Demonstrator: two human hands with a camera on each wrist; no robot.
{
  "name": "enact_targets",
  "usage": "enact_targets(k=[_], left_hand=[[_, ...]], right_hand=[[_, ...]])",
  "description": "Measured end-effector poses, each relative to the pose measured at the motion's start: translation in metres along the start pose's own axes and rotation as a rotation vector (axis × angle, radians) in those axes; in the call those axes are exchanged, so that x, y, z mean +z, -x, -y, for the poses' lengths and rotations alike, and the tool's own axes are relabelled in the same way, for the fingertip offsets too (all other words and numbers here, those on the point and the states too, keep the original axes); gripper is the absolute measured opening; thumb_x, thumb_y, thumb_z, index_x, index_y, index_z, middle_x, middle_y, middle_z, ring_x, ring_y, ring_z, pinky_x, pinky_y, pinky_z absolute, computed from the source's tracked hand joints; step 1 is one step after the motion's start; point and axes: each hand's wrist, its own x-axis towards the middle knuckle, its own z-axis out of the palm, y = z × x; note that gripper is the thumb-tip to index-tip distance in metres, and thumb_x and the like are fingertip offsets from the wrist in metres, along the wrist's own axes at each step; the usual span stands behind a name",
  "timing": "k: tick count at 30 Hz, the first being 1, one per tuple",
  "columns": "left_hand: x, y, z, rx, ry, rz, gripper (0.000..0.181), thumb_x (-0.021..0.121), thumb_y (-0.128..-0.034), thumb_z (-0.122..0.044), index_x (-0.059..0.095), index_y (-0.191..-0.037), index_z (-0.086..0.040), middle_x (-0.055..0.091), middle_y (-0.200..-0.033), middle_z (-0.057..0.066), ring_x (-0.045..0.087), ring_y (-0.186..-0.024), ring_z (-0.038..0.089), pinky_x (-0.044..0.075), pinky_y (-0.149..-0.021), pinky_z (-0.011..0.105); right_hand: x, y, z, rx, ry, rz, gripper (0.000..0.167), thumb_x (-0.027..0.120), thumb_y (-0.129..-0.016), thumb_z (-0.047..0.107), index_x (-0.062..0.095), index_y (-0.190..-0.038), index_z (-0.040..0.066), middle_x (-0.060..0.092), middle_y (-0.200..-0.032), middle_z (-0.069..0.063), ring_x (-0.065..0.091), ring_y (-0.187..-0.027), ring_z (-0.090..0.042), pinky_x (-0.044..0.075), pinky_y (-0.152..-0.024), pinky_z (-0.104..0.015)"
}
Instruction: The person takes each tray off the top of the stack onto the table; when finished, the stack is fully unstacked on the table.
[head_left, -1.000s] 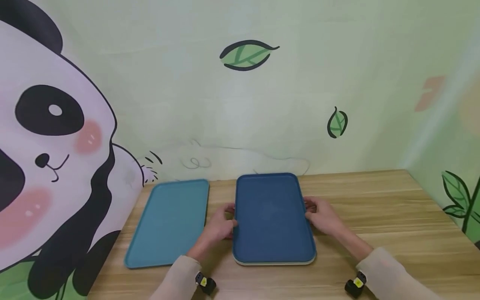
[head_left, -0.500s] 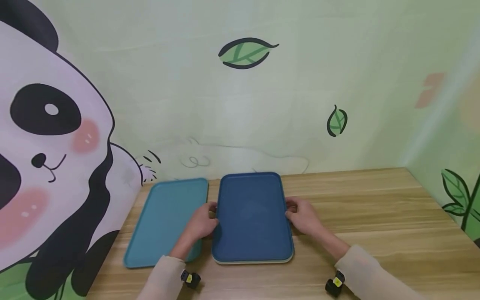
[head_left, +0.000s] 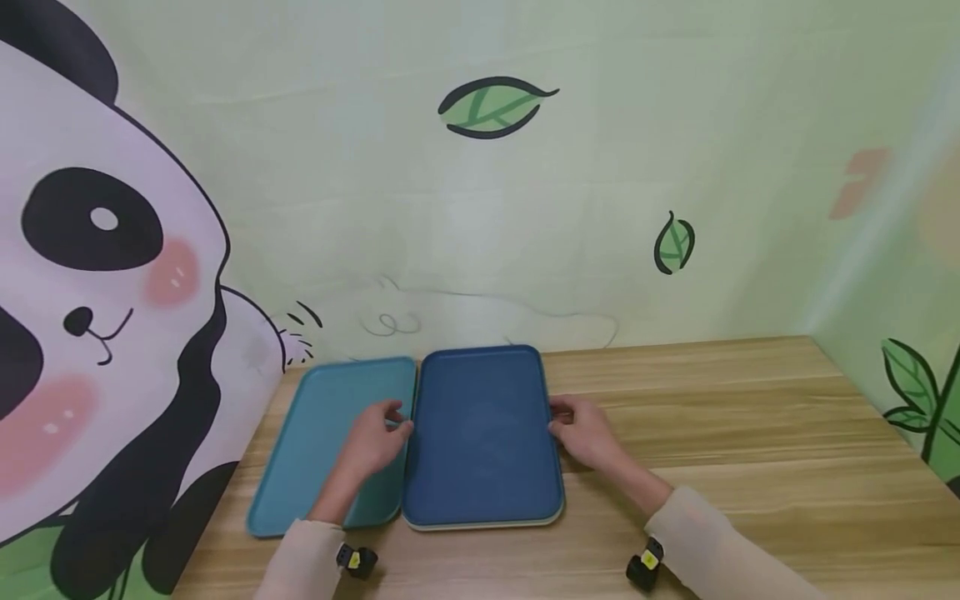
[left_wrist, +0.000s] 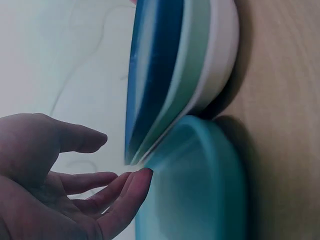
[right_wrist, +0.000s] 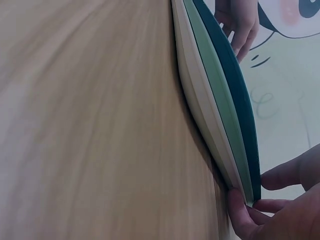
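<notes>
A stack of trays, dark blue tray (head_left: 483,442) on top, lies flat on the table. Below it, the right wrist view shows a light green tray (right_wrist: 215,80) and cream edges (right_wrist: 192,75). Just left of the stack lies a teal tray (head_left: 300,467), edges touching or nearly so. My left hand (head_left: 371,442) hovers over the teal tray's right side, fingers loosely bent and apart from the stack; a gap shows in the left wrist view. My right hand (head_left: 588,433) grips the stack's right edge, thumb (right_wrist: 285,175) at the blue rim, fingers lower on the side.
The wooden table (head_left: 712,433) extends to the right of the stack. A light green wall (head_left: 570,167) with painted leaves stands behind. On the left is a painted panda (head_left: 150,333). Black wrist cameras (head_left: 643,567) sit at both sleeves.
The tray stack has slid left, up to the teal tray. Both hands moved left with it, and my left hand has let go of the stack's left edge. The teal tray stayed put.
</notes>
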Motion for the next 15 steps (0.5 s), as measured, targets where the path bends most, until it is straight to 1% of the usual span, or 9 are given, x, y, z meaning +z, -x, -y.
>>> enact_targets(k=[4, 8, 11, 15], left_hand=[[0.004, -0.003, 0.01, -0.008, -0.016, 0.001, 0.048, 0.066, -0.1029, -0.011, 0.054, -0.143, 0.014, 0.067, -0.124, 0.029, 0.067, -0.115, 0.046, 0.059, -0.09, 0.054], [0.009, -0.004, 0.019, -0.013, -0.031, 0.003, 0.047, 0.068, -0.0999, -0.005, 0.056, -0.142, 0.013, 0.067, -0.124, 0.028, 0.067, -0.113, 0.045, 0.059, -0.088, 0.053], [0.01, -0.004, 0.021, -0.023, -0.037, 0.008, 0.046, 0.068, -0.0995, -0.003, 0.058, -0.142, 0.011, 0.066, -0.126, 0.027, 0.067, -0.115, 0.045, 0.059, -0.088, 0.052], [0.009, -0.005, 0.018, -0.044, -0.039, 0.018, 0.046, 0.067, -0.1012, -0.006, 0.058, -0.144, 0.007, 0.065, -0.13, 0.025, 0.066, -0.117, 0.043, 0.059, -0.087, 0.05]], right_hand=[[0.008, -0.003, 0.004, 0.001, 0.016, 0.005, 0.04, 0.063, -0.093, -0.008, 0.065, -0.133, -0.013, 0.071, -0.123, -0.025, 0.071, -0.109, -0.035, 0.06, -0.092, -0.044], [0.014, -0.005, 0.006, -0.005, 0.037, 0.003, 0.039, 0.064, -0.092, -0.009, 0.066, -0.132, -0.013, 0.072, -0.122, -0.025, 0.072, -0.108, -0.035, 0.06, -0.093, -0.045], [0.014, -0.005, 0.006, -0.006, 0.038, 0.012, 0.04, 0.065, -0.094, -0.008, 0.064, -0.134, -0.013, 0.07, -0.125, -0.025, 0.071, -0.109, -0.035, 0.06, -0.093, -0.045], [0.01, -0.004, 0.005, -0.02, 0.045, 0.042, 0.045, 0.069, -0.095, -0.006, 0.06, -0.138, -0.014, 0.068, -0.13, -0.026, 0.07, -0.112, -0.036, 0.061, -0.093, -0.045]])
